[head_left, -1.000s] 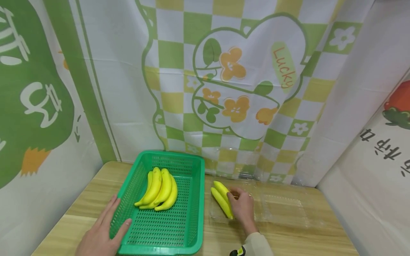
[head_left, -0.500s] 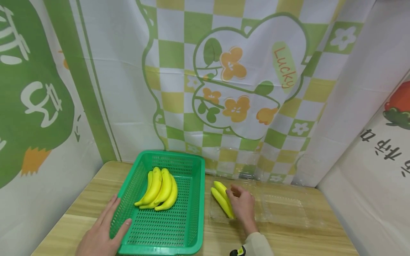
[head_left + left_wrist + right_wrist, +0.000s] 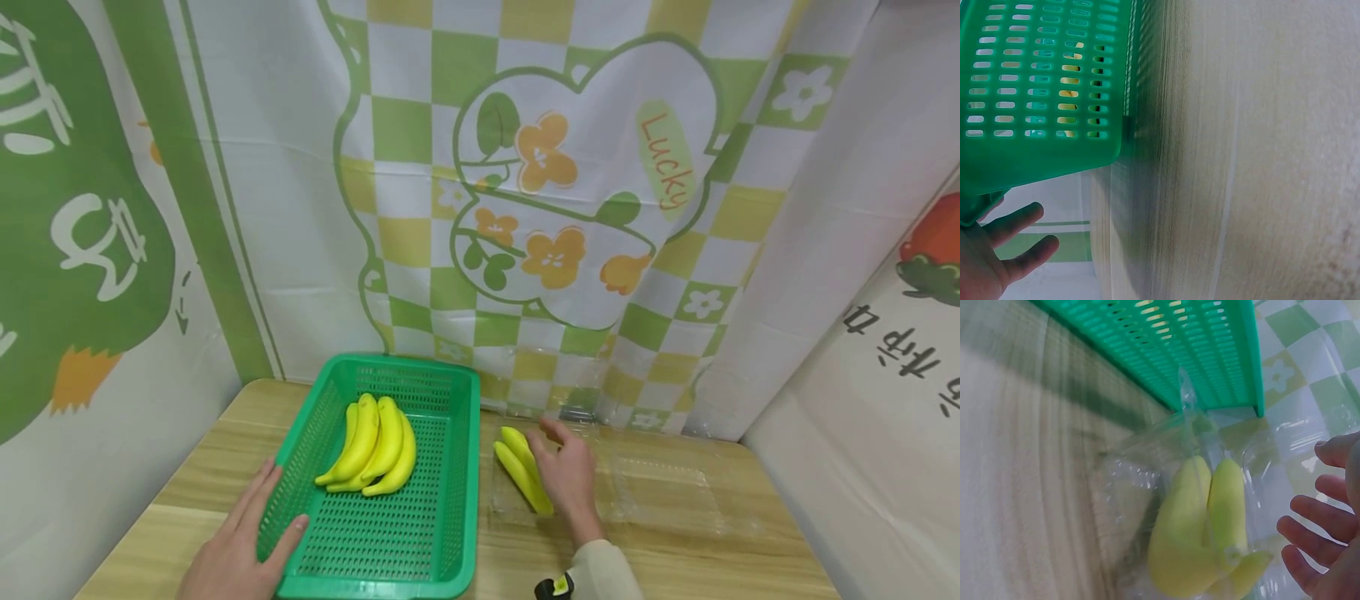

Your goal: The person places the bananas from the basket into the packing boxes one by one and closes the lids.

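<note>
Two yellow bananas (image 3: 522,469) lie side by side in a clear plastic clamshell box (image 3: 1119,534) to the right of a green slotted basket (image 3: 471,500). My right hand (image 3: 567,475) is just right of these bananas, its fingers spread and loosely bent, with nothing held; the right wrist view shows a gap between the fingertips and the fruit. A bunch of several bananas (image 3: 378,446) sits inside the basket. My left hand (image 3: 238,537) rests at the basket's left rim, thumb over the inner side, fingers extended outside. In the left wrist view, two straight fingers (image 3: 1019,222) show below the rim.
The box's transparent lid half (image 3: 663,487) spreads to the right on the wooden table (image 3: 675,562). A checked green and white curtain (image 3: 401,129) hangs right behind the table, and printed sheets close in both sides.
The right hand's fingers have loosened and come away from the right banana, shifting slightly up and back. Left hand, basket and bananas stay put.
</note>
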`<control>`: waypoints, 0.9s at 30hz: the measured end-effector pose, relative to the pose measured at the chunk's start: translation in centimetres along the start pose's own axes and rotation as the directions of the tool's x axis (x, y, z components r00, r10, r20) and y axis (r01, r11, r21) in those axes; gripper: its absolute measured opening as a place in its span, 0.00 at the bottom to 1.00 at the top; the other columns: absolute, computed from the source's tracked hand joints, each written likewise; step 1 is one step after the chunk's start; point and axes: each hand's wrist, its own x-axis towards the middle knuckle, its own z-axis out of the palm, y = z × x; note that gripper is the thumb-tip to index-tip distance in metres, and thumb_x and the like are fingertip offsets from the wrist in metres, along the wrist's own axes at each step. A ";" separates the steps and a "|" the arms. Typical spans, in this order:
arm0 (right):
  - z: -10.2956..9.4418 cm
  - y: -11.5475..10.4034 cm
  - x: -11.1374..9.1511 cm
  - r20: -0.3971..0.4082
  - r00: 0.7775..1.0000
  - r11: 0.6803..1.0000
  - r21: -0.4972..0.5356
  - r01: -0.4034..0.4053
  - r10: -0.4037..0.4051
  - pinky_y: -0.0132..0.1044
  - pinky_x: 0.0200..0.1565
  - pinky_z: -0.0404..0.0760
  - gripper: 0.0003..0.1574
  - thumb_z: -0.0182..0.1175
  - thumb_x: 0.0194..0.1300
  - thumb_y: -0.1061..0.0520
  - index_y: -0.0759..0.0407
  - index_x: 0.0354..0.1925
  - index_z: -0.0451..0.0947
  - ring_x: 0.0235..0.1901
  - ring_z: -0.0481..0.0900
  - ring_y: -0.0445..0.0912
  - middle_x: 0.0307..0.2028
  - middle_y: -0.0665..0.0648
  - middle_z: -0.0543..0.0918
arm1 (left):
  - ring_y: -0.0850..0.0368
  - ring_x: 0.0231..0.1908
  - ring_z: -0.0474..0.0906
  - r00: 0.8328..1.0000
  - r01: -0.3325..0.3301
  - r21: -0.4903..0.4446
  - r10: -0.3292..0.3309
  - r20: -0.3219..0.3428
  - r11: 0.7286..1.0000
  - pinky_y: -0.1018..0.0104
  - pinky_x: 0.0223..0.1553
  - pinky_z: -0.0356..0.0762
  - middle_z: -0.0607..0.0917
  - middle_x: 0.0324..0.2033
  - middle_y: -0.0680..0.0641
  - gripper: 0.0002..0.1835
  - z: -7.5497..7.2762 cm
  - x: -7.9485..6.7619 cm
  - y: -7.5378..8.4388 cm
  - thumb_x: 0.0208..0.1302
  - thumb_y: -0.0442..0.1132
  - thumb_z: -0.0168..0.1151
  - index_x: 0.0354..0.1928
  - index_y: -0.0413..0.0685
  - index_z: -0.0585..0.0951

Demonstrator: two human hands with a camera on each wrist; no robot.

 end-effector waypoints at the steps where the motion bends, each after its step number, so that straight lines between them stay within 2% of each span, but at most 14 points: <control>1: 0.0 -0.2 0.0 -0.003 1.000 1.000 0.005 0.005 -0.005 0.59 0.62 0.84 0.24 0.69 0.73 0.48 0.56 0.61 0.86 0.62 0.85 0.59 0.59 0.59 0.90 | 0.17 0.68 0.69 1.000 -0.001 0.001 0.001 -0.001 1.000 0.26 0.46 0.82 0.52 0.84 0.34 0.48 0.0 0.0 0.0 0.80 0.65 0.49 0.86 0.44 0.47; 9: 0.2 -1.7 0.0 -0.039 0.998 0.997 0.059 0.042 -0.039 0.58 0.62 0.84 0.23 0.71 0.70 0.49 0.55 0.60 0.87 0.59 0.87 0.58 0.56 0.59 0.91 | 0.17 0.69 0.68 1.000 -0.004 0.000 0.004 0.005 1.000 0.24 0.48 0.81 0.51 0.85 0.34 0.48 -0.1 0.0 0.1 0.80 0.66 0.49 0.86 0.44 0.47; 19: 0.5 -2.8 0.1 0.003 0.999 0.997 0.066 0.047 -0.047 0.59 0.66 0.81 0.24 0.69 0.73 0.45 0.51 0.62 0.86 0.64 0.84 0.56 0.60 0.54 0.90 | 0.17 0.69 0.67 1.000 -0.026 -0.002 0.026 -0.015 1.000 0.24 0.49 0.80 0.52 0.84 0.34 0.47 0.1 -0.1 0.0 0.80 0.64 0.51 0.85 0.42 0.49; 27: 1.2 -4.1 0.4 -0.004 0.996 0.993 0.072 0.090 -0.090 0.58 0.64 0.83 0.23 0.69 0.72 0.45 0.50 0.61 0.87 0.61 0.86 0.55 0.58 0.54 0.91 | 0.18 0.70 0.68 0.998 -0.035 -0.004 0.035 -0.047 0.999 0.24 0.50 0.80 0.54 0.84 0.34 0.47 0.2 -0.2 0.0 0.80 0.64 0.51 0.85 0.43 0.50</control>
